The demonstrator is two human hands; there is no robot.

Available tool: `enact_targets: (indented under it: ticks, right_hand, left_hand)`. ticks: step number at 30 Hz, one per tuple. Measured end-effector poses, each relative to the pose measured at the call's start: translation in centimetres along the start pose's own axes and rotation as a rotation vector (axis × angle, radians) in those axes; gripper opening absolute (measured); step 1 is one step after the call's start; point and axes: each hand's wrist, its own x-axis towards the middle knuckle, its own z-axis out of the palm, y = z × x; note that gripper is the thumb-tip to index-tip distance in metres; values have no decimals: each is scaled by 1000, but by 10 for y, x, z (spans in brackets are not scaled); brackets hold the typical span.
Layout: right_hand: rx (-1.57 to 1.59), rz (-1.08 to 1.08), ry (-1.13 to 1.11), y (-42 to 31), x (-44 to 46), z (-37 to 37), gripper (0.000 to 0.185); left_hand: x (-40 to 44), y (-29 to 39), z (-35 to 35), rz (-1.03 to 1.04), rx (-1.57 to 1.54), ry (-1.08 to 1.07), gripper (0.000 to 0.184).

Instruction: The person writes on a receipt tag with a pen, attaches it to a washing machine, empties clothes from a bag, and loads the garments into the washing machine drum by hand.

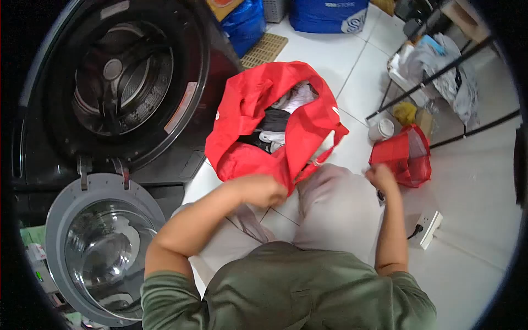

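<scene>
A large red bag (236, 113) stands open on the white tiled floor in front of my knees, with dark and white clothes (275, 121) inside. My left hand (264, 191) is at the bag's near edge, its fingers curled; blur hides whether they grip the red fabric. Over my right knee, my right hand (381, 179) is raised with bent fingers, apart from the bag, and what it may hold is too small to make out.
At the left, a dark washing machine (190, 159) has its round glass door (58, 242) swung open. A smaller red bag (393, 154) and a white container (381, 130) stand right, below a black rack (454, 65) with grey cloth. Blue bags (324, 15) lie at the back.
</scene>
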Motion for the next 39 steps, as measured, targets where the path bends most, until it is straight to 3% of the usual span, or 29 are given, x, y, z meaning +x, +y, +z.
enact_targets:
  ticks: [1, 2, 3, 4, 5, 7, 8, 9, 10, 11, 13, 14, 18, 19, 20, 22, 23, 25, 27, 29, 30, 31, 32, 33, 35, 36, 37, 39]
  right_hand:
    - [37, -191, 177, -44, 4, -43, 32]
    - [97, -302, 415, -96, 5, -73, 18]
    - [142, -608, 630, -154, -1, -100, 18]
    - [64, -799, 605, -206, -5, -120, 17]
    - [81, -994, 443, -250, 3, -123, 19]
    - [-57, -1191, 20, -317, 34, -94, 27]
    - [-290, -1049, -130, -342, 38, -76, 31]
    - [-510, -890, -267, -357, 45, -61, 36]
    - [-678, -903, -250, -347, 70, -35, 39]
    - [-840, -913, -230, -330, 94, -14, 43]
    - [-943, -778, -406, -298, 100, -8, 41]
    - [-1064, -763, -519, -266, 127, 0, 43]
    - [-1151, -349, -882, -300, 111, -35, 46]
    - [-1036, -486, -749, -325, 86, -50, 50]
    - [-1008, -855, -539, -313, 129, -16, 50]
    - [-738, -881, -212, -355, 104, -3, 53]
    - [-711, -908, -200, -368, 108, 13, 56]
    - [-852, -817, -202, -374, 115, 44, 43]
    - [-874, -834, -155, -373, 132, 66, 34]
    - [-947, -881, -77, -399, 129, 46, 27]
    - [-955, -907, -176, -426, 101, 3, 26]
    - [-881, -1102, -120, -435, 106, -17, 26]
    - [-557, -1177, -80, -441, 75, -57, 27]
    - [-374, -1185, 2, -448, 40, -89, 28]
    - [282, -1093, -245, -454, -22, -129, 29]
    - [388, -1123, -289, -453, -50, -139, 30]
    - [492, -1157, -336, -452, -68, -143, 31]
    - [631, -1384, -206, -448, -60, -136, 33]
  left_hand:
    - [1, -10, -15, 60, -70, 173, 17]
    - [2, -25, -30, -43, -181, 406, 17]
    - [5, -42, -42, -145, -294, 636, 18]
    - [9, -65, -50, -361, -152, 531, 27]
    - [11, -87, -51, -574, -10, 421, 40]
    - [9, -113, -39, -596, -38, 668, 58]
    - [6, -121, -40, -605, -47, 792, 70]
    - [-7, -112, -67, -732, 160, 795, 91]
    - [-27, -117, -89, -643, 373, 1132, 92]
    - [-56, -113, -114, -633, 411, 1275, 94]
    - [-100, -132, -131, -624, 132, 1540, 96]
    - [-112, -141, -131, -619, 104, 1548, 97]
    - [-110, -133, -132, -498, 148, 1570, 100]
    - [-107, -126, -132, -486, 216, 1573, 100]
    - [-105, -118, -131, -474, 286, 1578, 99]
    - [-108, -107, -125, -415, 311, 1525, 93]
    - [-109, -101, -116, -497, 316, 1319, 90]
    - [-105, -67, -94, -895, 368, 793, 96]
    - [-123, -70, -74, -1050, 263, 526, 107]
    - [-146, -86, -67, -1157, 154, 547, 113]
    - [-158, -80, -67, -1168, 218, 575, 113]
    - [-168, -66, -72, -1174, 291, 608, 112]
    - [-170, -51, -77, -1138, 262, 695, 115]
    - [-164, -44, -85, -791, -13, 957, 111]
    - [-137, -24, -97, -14, -567, 1316, 103]
    - [-116, 14, -110, 253, -741, 1392, 96]
    - [-103, 9, -117, 61, -540, 1333, 76]
    - [-82, 16, -131, -208, -380, 1421, 53]
